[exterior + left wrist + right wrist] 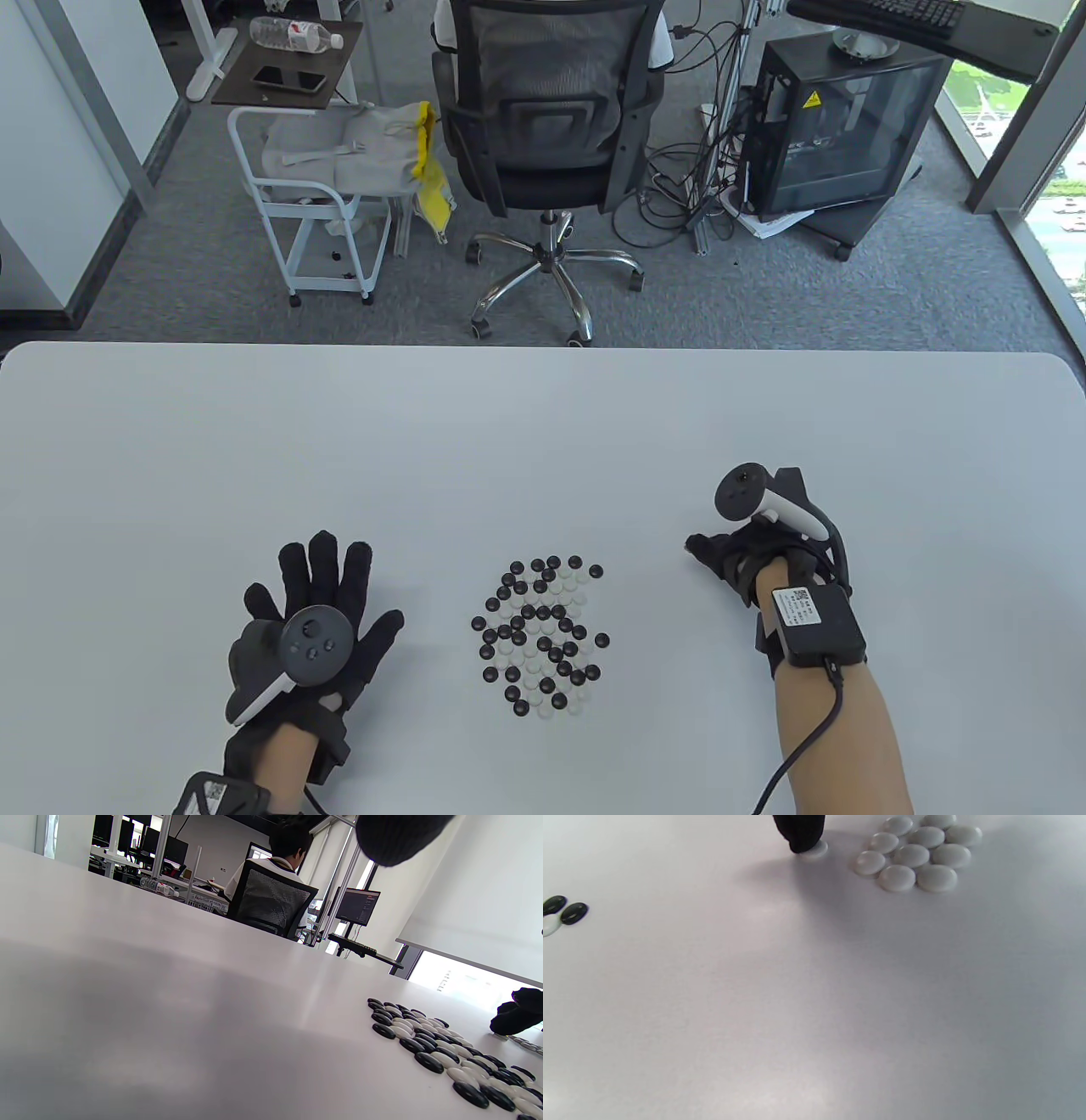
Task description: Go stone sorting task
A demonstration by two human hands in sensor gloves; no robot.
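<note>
A mixed patch of black and white Go stones (pixel 543 637) lies on the white table (pixel 543 441) between my hands, and it also shows low in the left wrist view (pixel 445 1052). My left hand (pixel 327 586) lies flat to its left with fingers spread, holding nothing. My right hand (pixel 730 556) hovers to the right of the patch. One of its fingertips (pixel 801 832) presses a single white stone (pixel 814 849), just left of a tight group of white stones (pixel 912 855). In the table view that group is hidden under the hand.
Beyond the table's far edge stand an office chair (pixel 551 127), a white cart (pixel 322 170) and a black computer case (pixel 840 127). A person (pixel 288 844) sits in the chair, back to the table.
</note>
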